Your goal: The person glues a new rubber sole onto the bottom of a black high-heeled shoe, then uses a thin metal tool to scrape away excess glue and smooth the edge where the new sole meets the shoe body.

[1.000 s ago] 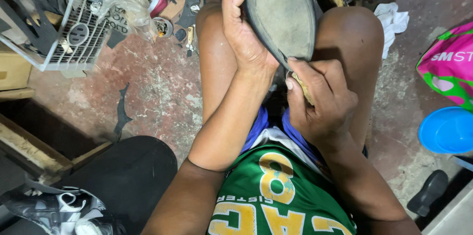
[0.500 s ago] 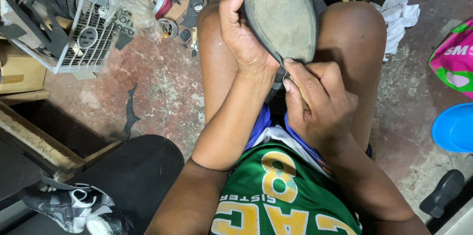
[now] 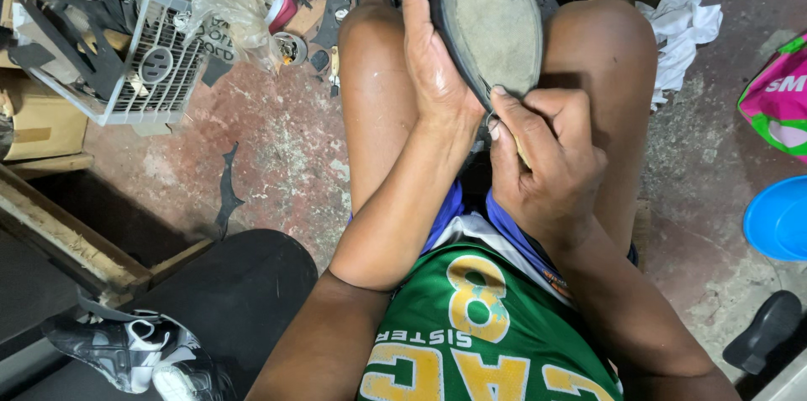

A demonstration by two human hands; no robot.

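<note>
Shoe sole (image 3: 492,18) braced by left hand (image 3: 437,65) (flat, upright), right hand (image 3: 546,157) fisted.

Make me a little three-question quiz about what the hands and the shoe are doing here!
1. True or false: the shoe is held with its sole facing up.
2. Which hand lies flat along the shoe's side? A) left hand B) right hand
3. Fill in: the right hand is curled at the shoe's ____ end, the one nearest the person.

Key
1. True: the worn grey sole faces the camera.
2. A: the left hand's fingers stretch up along the edge.
3. Near: it pinches a small tool against the edge there; what the tool is cannot be told.
</note>
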